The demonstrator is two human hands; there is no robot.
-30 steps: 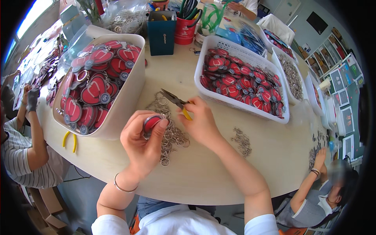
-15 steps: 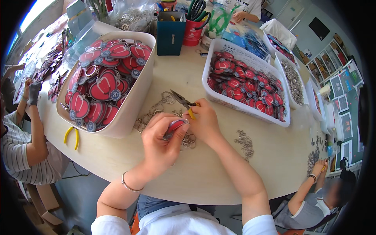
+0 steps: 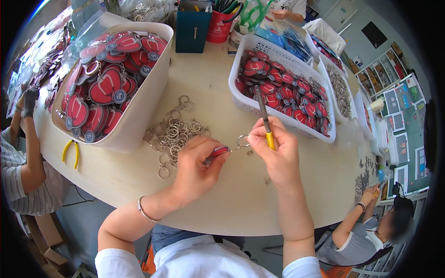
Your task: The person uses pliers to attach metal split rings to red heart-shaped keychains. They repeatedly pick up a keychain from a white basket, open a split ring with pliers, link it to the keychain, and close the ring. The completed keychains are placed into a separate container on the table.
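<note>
Left hand (image 3: 197, 169) pinches red tag (image 3: 217, 151); right hand (image 3: 278, 155) grips pliers (image 3: 265, 121), fingertips pinching ring (image 3: 243, 140). Risk: ring slips, drops among loose rings (image 3: 174, 134) mid-tabletop.

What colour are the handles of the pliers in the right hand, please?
Yellow; the pliers show best in the head view.

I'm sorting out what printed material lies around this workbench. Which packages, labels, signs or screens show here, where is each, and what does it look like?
Clear plastic bags: far side of the table behind the right white bin, flat, with blue printing.
Framed pictures: on the wall at far right, small rectangles, pale with dark frames.
Dark panel: upper right wall, a black rectangle; whether it is a screen cannot be told.
</note>
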